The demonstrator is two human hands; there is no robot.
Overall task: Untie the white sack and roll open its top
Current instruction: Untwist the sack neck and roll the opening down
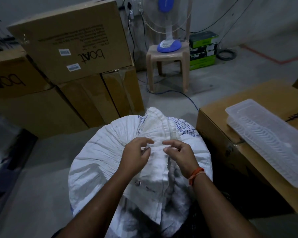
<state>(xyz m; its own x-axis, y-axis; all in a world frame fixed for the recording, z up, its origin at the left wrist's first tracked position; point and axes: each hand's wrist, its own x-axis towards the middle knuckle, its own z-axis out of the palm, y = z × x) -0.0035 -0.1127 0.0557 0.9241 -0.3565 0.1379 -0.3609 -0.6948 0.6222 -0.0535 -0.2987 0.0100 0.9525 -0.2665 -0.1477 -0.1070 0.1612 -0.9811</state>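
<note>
A full white woven sack (100, 157) stands on the floor right in front of me. Its top is gathered into a bunched neck (156, 124) that leans away from me, with blue print beside it. My left hand (136, 155) and my right hand (180, 154) meet at the base of that neck. Both have curled fingers that pinch the pale tie (157, 143) cinching the neck. An orange thread band circles my right wrist. The knot itself is blurred and partly hidden by my fingers.
Stacked brown cartons (72, 48) stand behind the sack on the left. A carton on the right (218, 134) carries clear plastic trays (272, 143). A blue table fan (169, 43) sits on a beige plastic stool, with cables on the floor behind the sack.
</note>
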